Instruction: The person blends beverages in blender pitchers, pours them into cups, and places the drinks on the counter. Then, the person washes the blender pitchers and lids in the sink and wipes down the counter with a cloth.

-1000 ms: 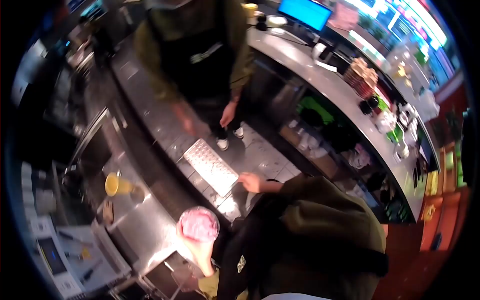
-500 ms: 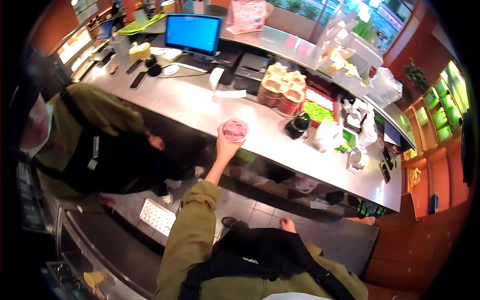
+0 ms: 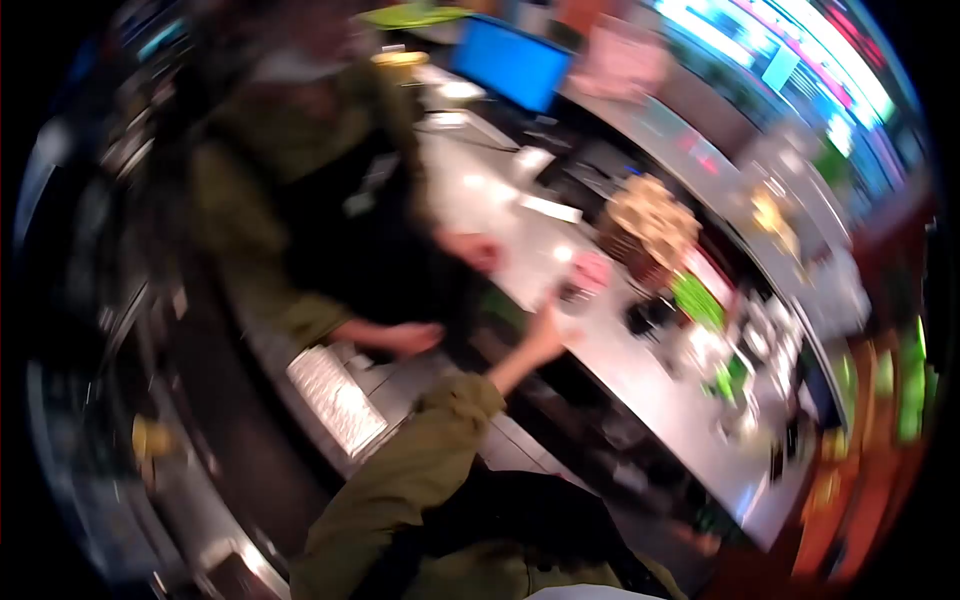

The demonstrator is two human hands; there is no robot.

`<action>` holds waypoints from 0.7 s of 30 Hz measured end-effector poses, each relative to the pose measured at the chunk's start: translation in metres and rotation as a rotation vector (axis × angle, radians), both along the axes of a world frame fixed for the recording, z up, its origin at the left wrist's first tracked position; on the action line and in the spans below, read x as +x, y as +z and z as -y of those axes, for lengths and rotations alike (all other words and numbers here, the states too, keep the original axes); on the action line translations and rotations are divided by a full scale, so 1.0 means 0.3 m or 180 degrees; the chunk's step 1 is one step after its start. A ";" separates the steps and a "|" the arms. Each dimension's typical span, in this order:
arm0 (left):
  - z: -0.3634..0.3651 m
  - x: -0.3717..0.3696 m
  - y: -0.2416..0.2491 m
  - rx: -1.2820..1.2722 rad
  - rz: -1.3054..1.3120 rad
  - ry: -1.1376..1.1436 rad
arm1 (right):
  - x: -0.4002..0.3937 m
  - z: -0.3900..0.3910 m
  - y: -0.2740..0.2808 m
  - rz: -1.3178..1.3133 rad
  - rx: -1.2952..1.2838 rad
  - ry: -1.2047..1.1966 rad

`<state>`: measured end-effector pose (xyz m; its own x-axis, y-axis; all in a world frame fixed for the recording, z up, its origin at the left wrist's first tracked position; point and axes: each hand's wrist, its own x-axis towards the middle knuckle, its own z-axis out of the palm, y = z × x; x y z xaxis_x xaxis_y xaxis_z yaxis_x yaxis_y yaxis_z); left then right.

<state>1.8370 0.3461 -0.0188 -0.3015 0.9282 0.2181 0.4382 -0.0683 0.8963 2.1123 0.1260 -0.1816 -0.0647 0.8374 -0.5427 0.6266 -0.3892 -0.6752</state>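
Pink-filled cup (image 3: 592, 272) now sits on the worktop (image 3: 640, 370) at frame centre, out of your left hand (image 3: 545, 335); your fingers' spread is too blurred to tell. A co-worker (image 3: 330, 200) crowds the upper left; your right hand is hidden.

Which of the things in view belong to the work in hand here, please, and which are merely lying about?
In hand:
- left hand, stretched out over the steel counter
- pink cup, blurred, just beyond that hand; whether they touch cannot be told

Lying about:
- blue monitor
- stack of brown cups
- green tray
- floor grate
- co-worker's hand
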 end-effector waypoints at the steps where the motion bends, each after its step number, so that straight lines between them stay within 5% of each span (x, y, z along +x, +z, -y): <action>1: 0.142 -0.032 0.025 0.0331 0.0153 -0.0276 | -0.052 -0.058 -0.002 -0.0080 -0.0017 0.0359; 2: 0.287 -0.059 0.057 0.0642 0.0316 -0.0580 | -0.112 -0.096 -0.017 -0.0221 -0.0081 0.0664; 3: 0.434 -0.062 -0.080 0.0165 0.1226 -0.0851 | -0.178 -0.149 -0.040 -0.0320 -0.0161 0.1060; 5: 0.789 -0.228 -0.091 -0.1174 0.0943 -0.1258 | -0.349 -0.198 -0.068 -0.0493 -0.0400 0.1828; 8: 1.396 -0.422 -0.351 -0.2569 0.0153 -0.0237 | -0.634 -0.204 -0.112 -0.0579 -0.0753 0.2980; 9: 1.663 -0.424 -0.376 -0.2852 0.0013 0.1245 | -0.725 -0.171 -0.114 -0.0556 -0.0848 0.3326; 10: 1.870 -0.435 -0.082 -0.3615 0.0214 0.2170 | -0.810 -0.127 -0.121 -0.0512 -0.0936 0.3651; 11: 2.077 -0.435 -0.047 -0.3823 -0.0219 0.3045 | -0.889 -0.072 -0.122 -0.0473 -0.0999 0.3957; 13: 2.469 -0.380 0.018 -0.3141 -0.0300 0.4663 | -1.037 0.082 -0.110 -0.0460 -0.1111 0.4501; 14: 2.604 -0.284 0.122 -0.2142 -0.0408 0.5731 | -1.101 0.191 -0.090 -0.0488 -0.1139 0.4781; 15: 2.706 -0.227 0.229 -0.1067 0.0625 0.5943 | -1.168 0.299 -0.077 -0.0474 -0.1247 0.4953; 18: 3.086 -0.083 0.088 -0.1035 0.1113 0.7205 | -1.381 0.694 0.031 -0.0516 -0.1610 0.5455; 21: 3.311 0.032 -0.046 -0.1174 0.1187 0.7403 | -1.565 1.155 0.168 -0.0943 -0.1330 0.6415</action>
<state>1.8465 -0.6473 -0.0326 -0.4570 -0.8841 -0.0972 -0.5872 0.2178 0.7796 1.6428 -0.2205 -0.1313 -0.6272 -0.6413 -0.4420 0.1900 0.4244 -0.8853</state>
